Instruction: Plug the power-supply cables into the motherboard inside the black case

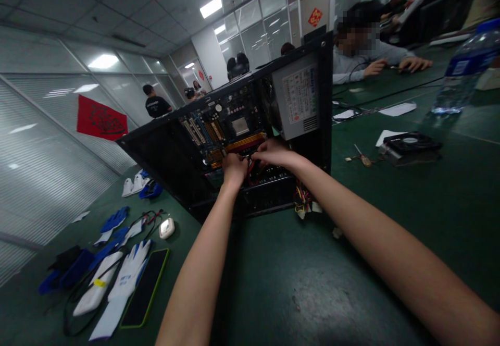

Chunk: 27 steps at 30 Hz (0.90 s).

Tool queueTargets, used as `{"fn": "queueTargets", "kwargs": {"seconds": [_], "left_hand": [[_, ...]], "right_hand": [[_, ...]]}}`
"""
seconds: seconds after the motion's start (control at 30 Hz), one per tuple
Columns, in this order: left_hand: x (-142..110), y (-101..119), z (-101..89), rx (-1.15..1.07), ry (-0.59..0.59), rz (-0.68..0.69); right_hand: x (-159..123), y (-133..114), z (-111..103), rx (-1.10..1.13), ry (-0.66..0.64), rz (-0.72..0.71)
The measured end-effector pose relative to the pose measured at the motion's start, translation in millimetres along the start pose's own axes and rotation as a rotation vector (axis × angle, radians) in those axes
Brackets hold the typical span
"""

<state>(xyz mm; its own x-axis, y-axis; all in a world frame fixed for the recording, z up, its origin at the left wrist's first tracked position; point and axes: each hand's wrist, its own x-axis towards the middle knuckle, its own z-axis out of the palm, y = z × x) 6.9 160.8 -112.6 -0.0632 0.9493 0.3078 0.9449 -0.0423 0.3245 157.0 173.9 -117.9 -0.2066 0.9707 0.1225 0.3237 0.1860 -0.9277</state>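
Note:
An open black computer case stands on the green table, its inside facing me. My left hand and my right hand are both inside it, closed, with fingertips close together at a thin dark and red cable. The exact spot they pinch is partly hidden by the fingers. Just above the hands is the motherboard with its slots and a square metal chip. A power supply sits at the upper right of the case. Bundled coloured wires hang out below my right wrist.
A cooler with a fan, a screwdriver and a water bottle are to the right. At left lie gloves, a phone and a white case. A co-worker sits across the table.

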Motion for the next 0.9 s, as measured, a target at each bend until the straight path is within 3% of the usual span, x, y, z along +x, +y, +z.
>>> {"fn": "queueTargets", "kwargs": {"seconds": [0.27, 0.6, 0.9], "left_hand": [[3.0, 5.3, 1.9, 0.023, 0.048, -0.062], [-2.4, -3.8, 6.5, -0.24, -0.047, -0.131], [-7.1, 2.0, 1.0, -0.142, 0.003, -0.094]], "right_hand": [[0.6, -2.3, 0.5, -0.01, 0.012, 0.014], [-0.7, -3.3, -0.9, -0.022, 0.015, -0.002], [0.3, -1.0, 0.0, -0.005, 0.009, -0.01]]}}
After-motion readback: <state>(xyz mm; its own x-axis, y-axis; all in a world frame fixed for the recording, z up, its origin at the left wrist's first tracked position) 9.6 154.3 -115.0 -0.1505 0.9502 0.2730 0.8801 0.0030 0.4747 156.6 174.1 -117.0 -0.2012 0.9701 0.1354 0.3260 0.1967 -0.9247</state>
